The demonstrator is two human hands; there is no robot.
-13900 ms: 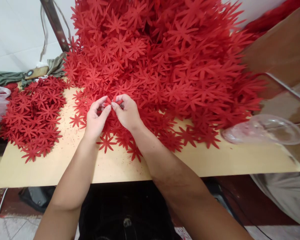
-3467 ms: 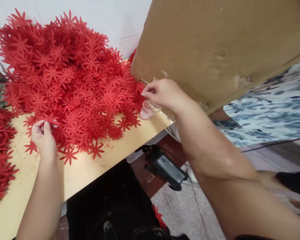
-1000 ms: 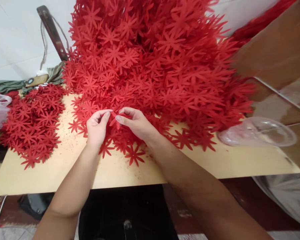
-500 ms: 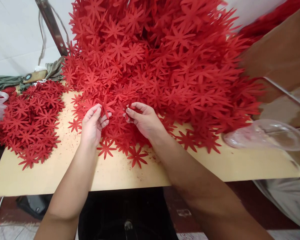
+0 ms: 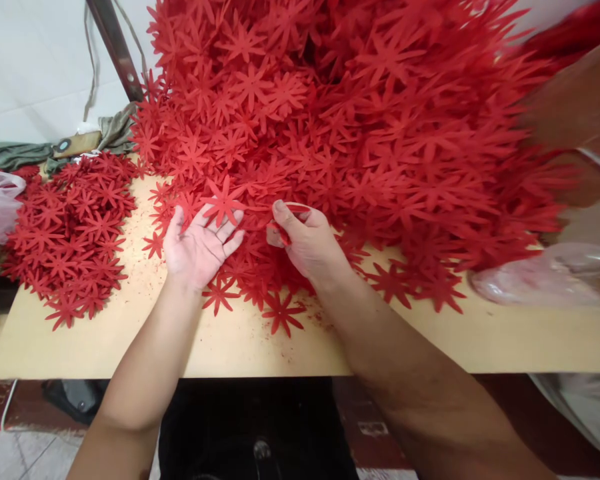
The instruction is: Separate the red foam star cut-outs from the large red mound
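My left hand (image 5: 203,243) is open, palm up, fingers spread. Across its fingertips lies a red flower-shaped cutout (image 5: 224,199) with narrow petals. Just to the right, my right hand (image 5: 307,237) is closed, thumb against fingers, on a red flower cutout (image 5: 297,208) whose petals stick out around the fingers. Whether the two red pieces are joined cannot be made out. Behind and below both hands rises a large heap of loose red flower cutouts (image 5: 340,147). Single cutouts (image 5: 283,313) lie on the table in front of it.
On the left of the pale tabletop (image 5: 145,340) is a smaller, darker pile of red cutouts (image 5: 70,233), beside a plastic bag (image 5: 0,203). A clear plastic container (image 5: 540,273) lies at right near cardboard (image 5: 585,100). Green cloth (image 5: 15,155) lies at the back left.
My left hand has gone from a pinch to an open palm, with the flower cutout across its fingers. My right hand has shifted slightly right, still closed. The view has turned a little left.
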